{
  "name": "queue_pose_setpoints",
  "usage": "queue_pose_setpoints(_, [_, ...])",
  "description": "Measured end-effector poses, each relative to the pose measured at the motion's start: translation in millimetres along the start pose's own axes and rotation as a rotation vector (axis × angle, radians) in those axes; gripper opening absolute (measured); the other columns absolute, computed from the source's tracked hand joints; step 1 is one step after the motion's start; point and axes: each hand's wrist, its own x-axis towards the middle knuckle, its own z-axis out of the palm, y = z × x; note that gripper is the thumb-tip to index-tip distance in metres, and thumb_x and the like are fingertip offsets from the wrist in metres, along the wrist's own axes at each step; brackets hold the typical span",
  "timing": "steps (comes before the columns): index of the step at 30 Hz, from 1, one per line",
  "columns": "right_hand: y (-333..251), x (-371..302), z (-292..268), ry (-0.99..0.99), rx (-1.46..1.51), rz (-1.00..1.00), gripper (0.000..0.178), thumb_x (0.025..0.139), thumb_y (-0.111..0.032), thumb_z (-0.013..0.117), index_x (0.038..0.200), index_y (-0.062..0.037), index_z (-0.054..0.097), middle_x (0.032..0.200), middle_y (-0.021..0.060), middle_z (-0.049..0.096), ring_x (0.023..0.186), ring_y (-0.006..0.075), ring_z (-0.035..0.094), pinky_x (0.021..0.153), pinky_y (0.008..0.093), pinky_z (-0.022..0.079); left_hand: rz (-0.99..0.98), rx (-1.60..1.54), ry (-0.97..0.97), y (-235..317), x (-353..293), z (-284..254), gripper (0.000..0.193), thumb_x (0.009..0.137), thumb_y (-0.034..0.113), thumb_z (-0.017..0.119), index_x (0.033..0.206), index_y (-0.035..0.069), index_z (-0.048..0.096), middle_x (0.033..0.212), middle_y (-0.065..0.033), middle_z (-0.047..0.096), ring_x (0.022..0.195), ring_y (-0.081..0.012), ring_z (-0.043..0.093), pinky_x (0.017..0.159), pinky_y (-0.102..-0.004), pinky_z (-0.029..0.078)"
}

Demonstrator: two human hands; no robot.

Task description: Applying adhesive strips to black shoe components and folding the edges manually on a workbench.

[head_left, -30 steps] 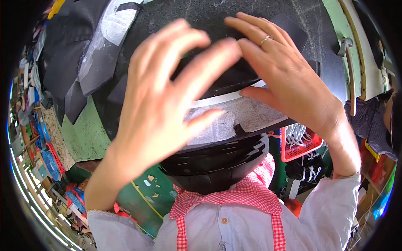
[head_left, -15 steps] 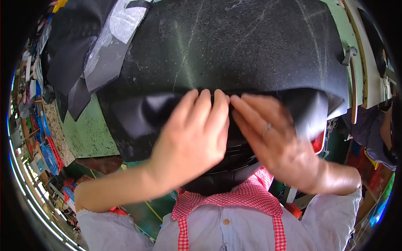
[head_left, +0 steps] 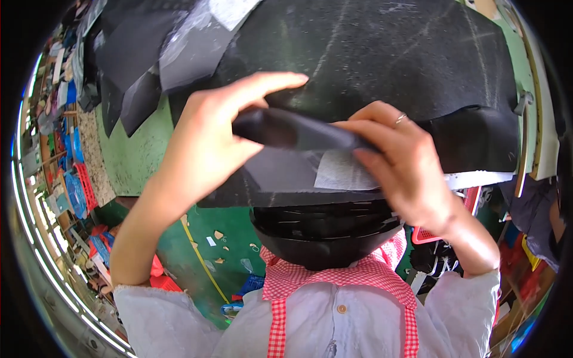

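Both hands, left hand [head_left: 203, 149] and right hand [head_left: 406, 173], pinch a dark folded strip [head_left: 298, 131]; it probably slips if either grip loosens.

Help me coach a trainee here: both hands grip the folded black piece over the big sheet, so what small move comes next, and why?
Probably lower the folded black piece onto the large black sheet and flatten it: the left hand and right hand hold it raised above the table.

Dark flat strip [head_left: 298, 131] lifted level above black sheet [head_left: 382, 65].
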Motion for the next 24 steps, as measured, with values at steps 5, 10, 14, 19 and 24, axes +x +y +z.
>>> queue_pose_setpoints(5, [-13.4, 0.7, 19.2, -0.004, -0.328, -0.08, 0.053, 0.074, 0.004, 0.071, 0.127, 0.0029, 0.07, 0.112, 0.0144, 0.06, 0.097, 0.032, 0.063, 0.088, 0.0411, 0.054, 0.61, 0.429, 0.105, -42.0, 18.8, -12.2, 0.028, 0.066, 0.009, 0.08, 0.094, 0.009, 0.081, 0.095, -0.0057, 0.07, 0.095, -0.0266, 0.068, 0.078, -0.0356, 0.058])
queue_pose_setpoints(10, [-29.2, -5.1, 32.9, -0.03, -0.578, -0.157, 0.059, 0.072, -0.001, 0.069, 0.131, 0.0047, 0.068, 0.118, 0.0132, 0.059, 0.105, 0.0301, 0.062, 0.09, 0.0421, 0.054, 0.767, 0.511, 0.065, -59.6, 13.9, -23.9, 0.03, 0.071, 0.013, 0.076, 0.1, 0.013, 0.083, 0.11, -0.0066, 0.07, 0.111, -0.0317, 0.065, 0.093, -0.0421, 0.056])
queue_pose_setpoints(14, [-24.7, 3.5, 49.4, -0.069, -0.661, -0.296, 0.035, 0.081, -0.016, 0.063, 0.109, 0.005, 0.065, 0.142, 0.0232, 0.059, 0.133, 0.035, 0.058, 0.115, 0.0427, 0.046, 0.69, 0.647, 0.045, -62.9, 0.8, -43.6, 0.035, 0.069, 0.006, 0.07, 0.099, 0.014, 0.084, 0.116, -0.0098, 0.069, 0.122, -0.0366, 0.062, 0.102, -0.047, 0.052])
queue_pose_setpoints(19, [-36.6, 19.7, 66.4, -0.121, -0.61, -0.202, 0.03, 0.083, -0.01, 0.062, 0.109, 0.006, 0.061, 0.138, 0.0274, 0.061, 0.136, 0.0401, 0.057, 0.117, 0.0488, 0.047, 0.55, 0.198, 0.064, -46.8, -29.4, 10.2, 0.042, 0.09, 0.022, 0.069, 0.127, 0.002, 0.071, 0.137, -0.0208, 0.065, 0.134, -0.0449, 0.059, 0.112, -0.0548, 0.047])
queue_pose_setpoints(24, [-46.1, -24.6, -19.8, -0.19, -0.516, 0.028, 0.045, 0.07, 0.012, 0.067, 0.114, 0.0033, 0.069, 0.121, 0.0164, 0.075, 0.124, 0.0358, 0.068, 0.113, 0.0543, 0.05, 0.35, 0.514, -0.139, -35.4, -63.8, 20.0, 0.067, 0.101, 0.046, 0.061, 0.146, -0.004, 0.057, 0.156, -0.0237, 0.053, 0.147, -0.0423, 0.048, 0.123, -0.0556, 0.034])
